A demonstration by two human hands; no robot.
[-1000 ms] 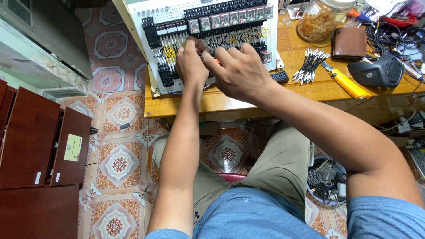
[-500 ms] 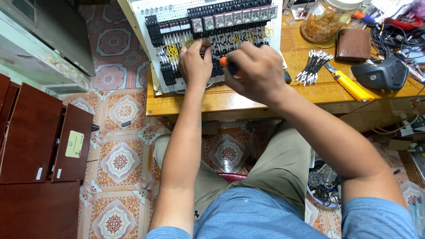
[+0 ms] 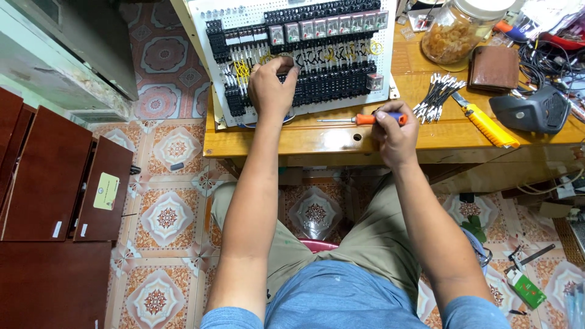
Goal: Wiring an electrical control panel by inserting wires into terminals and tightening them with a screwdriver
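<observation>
Seated at a varnished wooden workbench [image 3: 426, 137], looking straight down over both forearms. Left hand [image 3: 271, 88] curled, knuckles up, pressed onto the white perforated mounting panel [image 3: 204, 73] where rows of black terminal blocks [image 3: 332, 88] run across; fingertips tucked under toward the yellow wires [image 3: 242, 70] just left of the knuckles, so whether anything is pinched between them cannot be told. Placed there, seemingly, to steady or press a wire end in its slot while the panel lies flat and close to the bench edge, within easy reach of both arms.

Right hand [image 3: 395, 131] closed round the blue-and-orange handle of a slim screwdriver [image 3: 359, 119], thumb and forefinger wrapped near the top of the grip. Shaft lying nearly level, pointing leftward from that hand, tip short of the left wrist and just below the panel's lower edge, apart from any screw. Held low and sideways like this, probably parked clear of the wiring rather than driving.

Just beyond the right knuckles, a fanned bundle of short black wires with white ferrules [image 3: 436, 94], close enough to pick from. Further right of that hand, a yellow-handled utility knife [image 3: 487, 125], a brown leather wallet [image 3: 493, 68] and a black handheld tool [image 3: 531, 109]. Above those, a clear glass jar with amber contents [image 3: 454, 33]. Below the bench, patterned floor tiles [image 3: 164, 216].
</observation>
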